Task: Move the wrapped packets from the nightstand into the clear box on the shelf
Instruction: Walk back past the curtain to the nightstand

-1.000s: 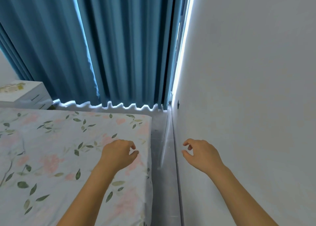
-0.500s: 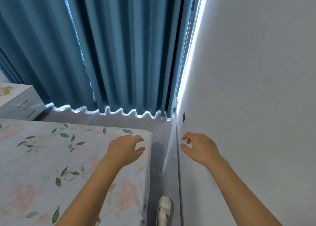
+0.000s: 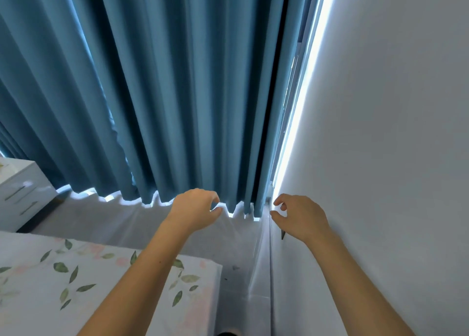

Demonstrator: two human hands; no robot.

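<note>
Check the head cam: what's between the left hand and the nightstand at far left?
Head view: between the left hand and the white nightstand lies bare grey floor under the blue curtain hem; no packets show.

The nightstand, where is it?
In the head view, the white nightstand sits at the far left edge, beside the blue curtain, beyond the flowery bed.

Both bare forearms reach up from the bottom edge toward the middle of the frame. The left hand [image 3: 194, 210] and the right hand [image 3: 299, 216] have loosely curled fingers and hold nothing, thumb tips near the index fingers
</note>
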